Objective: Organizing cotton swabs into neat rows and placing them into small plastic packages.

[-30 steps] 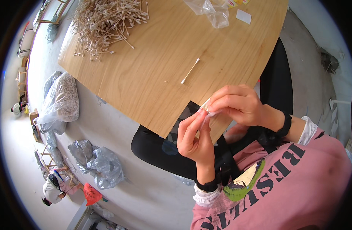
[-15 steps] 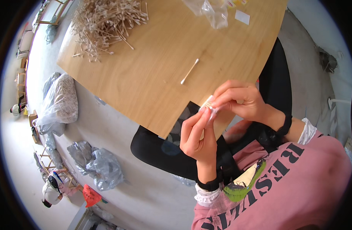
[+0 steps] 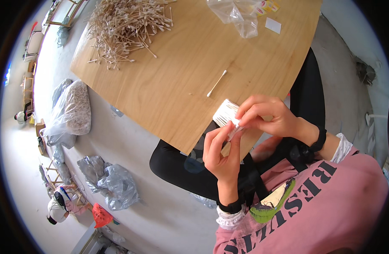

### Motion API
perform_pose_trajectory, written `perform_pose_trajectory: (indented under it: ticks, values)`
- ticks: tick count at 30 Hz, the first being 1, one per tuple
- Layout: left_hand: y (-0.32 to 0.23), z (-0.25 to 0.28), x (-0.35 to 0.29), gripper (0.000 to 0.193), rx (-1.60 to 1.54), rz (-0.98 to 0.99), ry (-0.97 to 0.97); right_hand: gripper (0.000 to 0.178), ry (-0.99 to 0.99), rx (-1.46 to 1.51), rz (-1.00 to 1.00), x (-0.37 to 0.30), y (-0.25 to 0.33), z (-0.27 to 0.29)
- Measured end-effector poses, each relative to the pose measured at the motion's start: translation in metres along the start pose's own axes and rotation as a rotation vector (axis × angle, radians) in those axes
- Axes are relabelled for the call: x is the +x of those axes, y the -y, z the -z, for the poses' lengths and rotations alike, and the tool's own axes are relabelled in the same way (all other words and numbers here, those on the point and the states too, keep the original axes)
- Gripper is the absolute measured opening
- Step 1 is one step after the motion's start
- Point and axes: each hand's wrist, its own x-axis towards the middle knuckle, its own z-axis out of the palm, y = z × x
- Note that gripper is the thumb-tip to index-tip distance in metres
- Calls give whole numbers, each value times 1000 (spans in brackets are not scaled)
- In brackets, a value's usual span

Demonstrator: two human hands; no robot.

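A small flat bundle of cotton swabs (image 3: 225,113) sticks out from between my hands, over the table's near edge. Its pale sticks lie side by side with white tips; whether a clear wrapper surrounds them I cannot tell. My left hand (image 3: 223,148) pinches the bundle's near end between thumb and fingers. From the right, my right hand (image 3: 268,115) closes its fingertips on the same end. Beyond the bundle, a single cotton swab (image 3: 217,83) lies slantwise on the wooden table (image 3: 169,93).
A big loose pile of cotton swabs (image 3: 126,29) covers the far left of the table. Clear plastic bags (image 3: 241,19) and a white card (image 3: 273,25) lie at the far right. On the floor to the left are a full clear sack (image 3: 73,110) and grey plastic bags (image 3: 116,184).
The bundle, mostly covered by my fingers before, now shows a wide face of sticks beyond my fingertips. The view has shifted slightly; both hands remain together.
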Motion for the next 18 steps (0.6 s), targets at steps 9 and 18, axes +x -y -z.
perform_pose_trajectory:
  ticks: [9, 18]
  values:
    - [1, 3, 15, 38, 39, -78, -2, 7, 8, 135, -173, 16, 19, 3]
    - [-1, 2, 18, 24, 0, -51, -13, 11, 5, 117, -130, 16, 7, 4]
